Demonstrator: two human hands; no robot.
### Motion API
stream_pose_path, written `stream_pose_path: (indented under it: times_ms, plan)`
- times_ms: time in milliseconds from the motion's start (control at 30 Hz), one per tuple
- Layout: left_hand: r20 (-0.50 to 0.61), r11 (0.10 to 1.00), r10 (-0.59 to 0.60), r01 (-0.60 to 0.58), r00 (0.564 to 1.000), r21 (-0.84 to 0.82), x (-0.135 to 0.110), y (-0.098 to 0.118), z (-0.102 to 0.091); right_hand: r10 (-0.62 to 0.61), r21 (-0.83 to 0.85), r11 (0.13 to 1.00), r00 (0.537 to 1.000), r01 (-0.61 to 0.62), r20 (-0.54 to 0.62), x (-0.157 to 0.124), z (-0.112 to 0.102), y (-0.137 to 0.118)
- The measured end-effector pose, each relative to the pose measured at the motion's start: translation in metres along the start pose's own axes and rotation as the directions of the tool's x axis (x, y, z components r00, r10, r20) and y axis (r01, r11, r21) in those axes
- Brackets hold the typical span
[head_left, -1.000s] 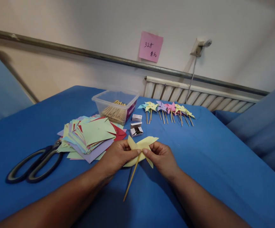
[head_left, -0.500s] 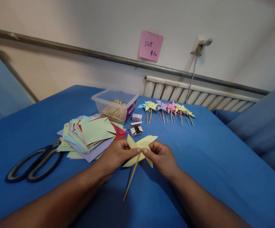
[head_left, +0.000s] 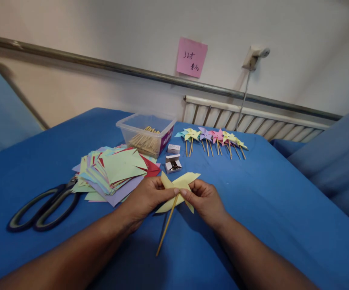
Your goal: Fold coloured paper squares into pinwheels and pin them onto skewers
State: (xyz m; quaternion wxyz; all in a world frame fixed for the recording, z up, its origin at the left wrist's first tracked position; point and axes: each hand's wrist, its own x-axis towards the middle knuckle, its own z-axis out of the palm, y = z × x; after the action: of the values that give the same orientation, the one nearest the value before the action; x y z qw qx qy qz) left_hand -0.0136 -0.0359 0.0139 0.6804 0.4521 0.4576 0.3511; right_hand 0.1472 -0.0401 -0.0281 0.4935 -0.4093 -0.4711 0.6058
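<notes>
A yellow paper pinwheel (head_left: 187, 179) is held above the blue cloth between my two hands. Its thin wooden stick (head_left: 167, 225) slants down toward me from the centre. My left hand (head_left: 151, 195) is closed on the left side of the paper, its thumb pressed near the middle. On the other side my right hand (head_left: 206, 201) grips the paper, its thumb tip by the top of the stick. Both thumbs meet at the centre and hide how stick and paper join. Just beyond my hands sits an open small box (head_left: 173, 164) of dark metal pieces.
Left of my hands lie a pile of coloured paper squares (head_left: 122, 165) and large scissors (head_left: 46, 209). Behind them stands a clear plastic tub (head_left: 145, 131) of wooden sticks. A second small box (head_left: 173, 149) is nearby. Several pinwheels (head_left: 216, 136) lie in a row at the back.
</notes>
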Motion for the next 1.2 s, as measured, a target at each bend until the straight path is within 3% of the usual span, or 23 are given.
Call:
stream_pose_path:
  times_ms: [267, 600, 1200]
  plan:
    - [-0.002, 1.0, 0.005, -0.005, 1.0, -0.017, -0.0016, -0.0016, 0.0008, 0.01, -0.003, 1.0, 1.0, -0.01, -0.025, 0.0004, 0.0009, -0.0004]
    - [-0.083, 1.0, 0.007, -0.006, 0.996, 0.014, -0.0021, 0.0007, 0.0041, 0.024, -0.002, 1.0, 1.0, -0.024, -0.019, -0.0004, 0.0011, -0.0028]
    - [0.009, 1.0, 0.008, -0.008, 1.0, 0.013, -0.0005, -0.0027, -0.0001, 0.036, -0.029, 0.999, 0.999, -0.036, 0.01, 0.0002, -0.0028, -0.0056]
